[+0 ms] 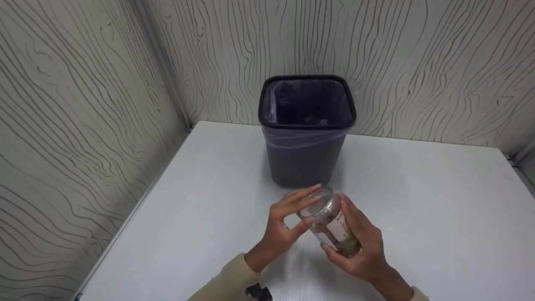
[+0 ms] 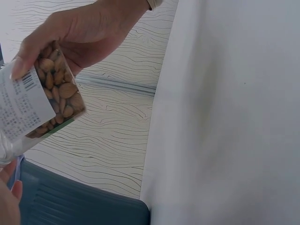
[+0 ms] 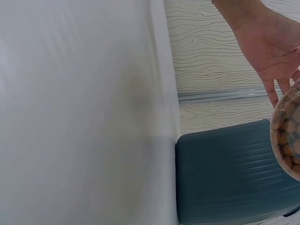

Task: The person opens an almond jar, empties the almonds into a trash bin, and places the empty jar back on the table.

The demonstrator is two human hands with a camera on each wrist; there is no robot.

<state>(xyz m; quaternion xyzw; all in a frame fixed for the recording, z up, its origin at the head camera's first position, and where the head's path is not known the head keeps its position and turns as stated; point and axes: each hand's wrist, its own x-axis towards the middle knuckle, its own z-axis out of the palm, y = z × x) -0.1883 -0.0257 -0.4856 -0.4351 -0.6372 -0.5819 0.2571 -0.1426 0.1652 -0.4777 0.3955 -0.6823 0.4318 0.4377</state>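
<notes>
Over the table, in front of the bin, a clear jar of almonds [image 1: 346,246] is held tilted, its top toward the upper left in the head view. My right hand [image 1: 364,247] grips the jar's body, thumb on the near side and fingers along the far side. Fingers and thumb of my left hand [image 1: 281,223] are curled round the clear lid [image 1: 322,205] at the jar's top. The left wrist view shows the white printed label [image 2: 23,105] with a barcode, and almonds [image 2: 63,89] behind the clear wall. Through the jar's base, more almonds [image 3: 289,136] show in the right wrist view.
A dark bin [image 1: 307,161] with a clear liner over its rim stands on the white table [image 1: 200,188], just beyond my hands. Wood-grain patterned panels [image 1: 234,54] rise behind the table and along its left side.
</notes>
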